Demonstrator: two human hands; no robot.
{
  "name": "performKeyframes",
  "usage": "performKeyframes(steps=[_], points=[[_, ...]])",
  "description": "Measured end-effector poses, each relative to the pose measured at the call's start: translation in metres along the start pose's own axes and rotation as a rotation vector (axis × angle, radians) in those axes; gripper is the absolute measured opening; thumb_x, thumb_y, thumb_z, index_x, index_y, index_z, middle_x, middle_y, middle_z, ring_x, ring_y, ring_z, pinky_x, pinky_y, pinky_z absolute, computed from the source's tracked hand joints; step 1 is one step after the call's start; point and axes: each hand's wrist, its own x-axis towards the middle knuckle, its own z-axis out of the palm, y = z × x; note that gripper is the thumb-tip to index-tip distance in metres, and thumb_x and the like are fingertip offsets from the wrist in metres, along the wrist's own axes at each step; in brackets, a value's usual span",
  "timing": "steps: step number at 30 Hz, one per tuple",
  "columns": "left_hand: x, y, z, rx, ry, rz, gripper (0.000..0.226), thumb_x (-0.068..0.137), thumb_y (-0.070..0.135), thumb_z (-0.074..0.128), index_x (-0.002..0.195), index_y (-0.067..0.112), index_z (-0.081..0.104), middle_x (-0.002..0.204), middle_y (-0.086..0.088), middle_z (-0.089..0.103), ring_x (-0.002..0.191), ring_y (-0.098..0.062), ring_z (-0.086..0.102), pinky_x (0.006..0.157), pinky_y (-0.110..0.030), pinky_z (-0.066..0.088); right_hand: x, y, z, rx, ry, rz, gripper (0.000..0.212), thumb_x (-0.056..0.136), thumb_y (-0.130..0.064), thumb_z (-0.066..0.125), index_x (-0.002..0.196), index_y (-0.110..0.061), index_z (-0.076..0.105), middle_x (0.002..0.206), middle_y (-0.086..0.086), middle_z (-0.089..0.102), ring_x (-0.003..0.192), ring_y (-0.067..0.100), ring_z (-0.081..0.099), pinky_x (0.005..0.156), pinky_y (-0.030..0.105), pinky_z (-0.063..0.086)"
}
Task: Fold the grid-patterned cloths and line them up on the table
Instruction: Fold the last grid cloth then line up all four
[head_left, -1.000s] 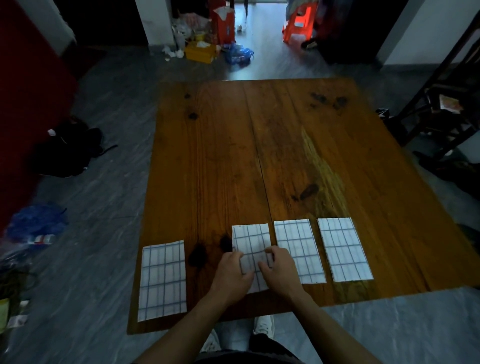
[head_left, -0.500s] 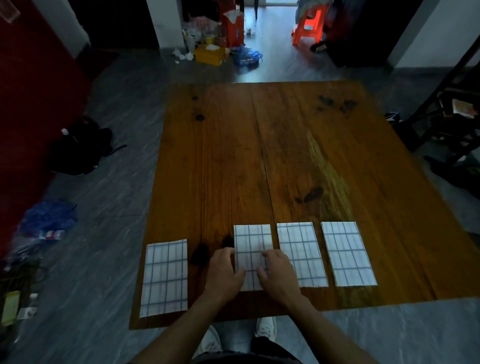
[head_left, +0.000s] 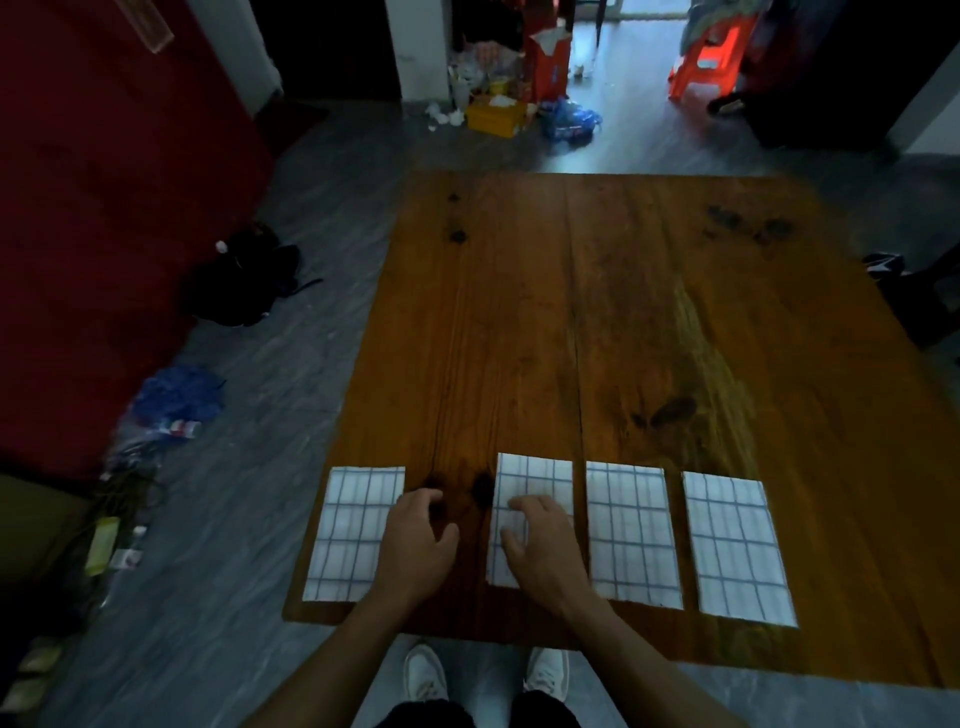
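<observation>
Grey floor with scattered clutter surrounds the wooden worktop (head_left: 649, 312), where four folded grid cloths lie in a row along the near edge. Three sit close together on the right; the far-left cloth (head_left: 356, 530) lies apart. The left hand (head_left: 418, 540) has come off the second cloth (head_left: 535, 483) and now hovers between the two, fingers loosely curled, holding nothing. The right hand (head_left: 545, 540) still rests flat on that cloth. Closing the gap likely comes next.

We note the right hand (head_left: 540, 545) covers the lower right part of the second cloth (head_left: 530, 480). The left hand (head_left: 418, 540) overlaps the leftmost cloth (head_left: 353, 530) at its right edge. Floor clutter (head_left: 498, 104) beyond the table (head_left: 623, 312) is too blurred to identify.
</observation>
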Motion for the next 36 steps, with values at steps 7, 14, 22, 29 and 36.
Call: performKeyframes(steps=[7,14,22,29,36], points=[[0.001,-0.043,-0.044,0.009,0.021,0.027,0.039,0.086,0.021,0.068,0.122,0.015,0.058,0.120,-0.001,0.058,0.113,-0.015,0.053,0.093,-0.023,0.038,-0.004,-0.050,0.030,-0.024,-0.045,-0.048,0.035,0.094,-0.028,0.059,0.128,-0.024,0.053,0.130,-0.005,0.049,0.117,0.006,0.044,0.100,0.019,0.035],[0.018,-0.101,-0.091,0.046,-0.102,0.067,0.042,0.088,0.027,0.063,0.127,0.019,0.053,0.133,-0.001,0.049,0.118,-0.015,0.047,0.097,-0.029,0.041,0.005,-0.100,0.062,-0.141,-0.103,0.065,0.050,0.093,-0.033,0.061,0.139,-0.028,0.044,0.144,-0.007,0.041,0.129,0.010,0.040,0.107,0.025,0.034],[0.021,-0.137,-0.104,0.101,-0.363,0.116,0.098,0.067,0.046,0.081,0.147,0.028,0.027,0.146,0.005,0.024,0.132,-0.016,0.032,0.105,-0.032,0.042,-0.014,-0.127,0.099,-0.219,-0.137,0.203,0.085,0.078,-0.041,0.076,0.148,-0.028,0.029,0.146,-0.005,0.038,0.134,0.014,0.035,0.114,0.033,0.032],[0.019,-0.138,-0.101,0.099,-0.300,0.098,0.090,0.066,0.044,0.080,0.141,0.030,0.033,0.139,0.005,0.034,0.126,-0.013,0.039,0.099,-0.026,0.042,-0.015,-0.133,0.109,-0.329,-0.216,0.166,0.094,0.074,-0.046,0.077,0.150,-0.029,0.024,0.149,-0.006,0.032,0.135,0.016,0.030,0.115,0.034,0.027],[0.020,-0.137,-0.099,0.020,-0.286,0.082,0.066,0.081,0.031,0.069,0.139,0.024,0.038,0.136,0.002,0.040,0.121,-0.010,0.041,0.096,-0.020,0.038,-0.014,-0.130,0.119,-0.439,-0.257,0.104,0.090,0.080,-0.040,0.074,0.152,-0.028,0.021,0.152,-0.002,0.027,0.136,0.020,0.029,0.112,0.035,0.029]])
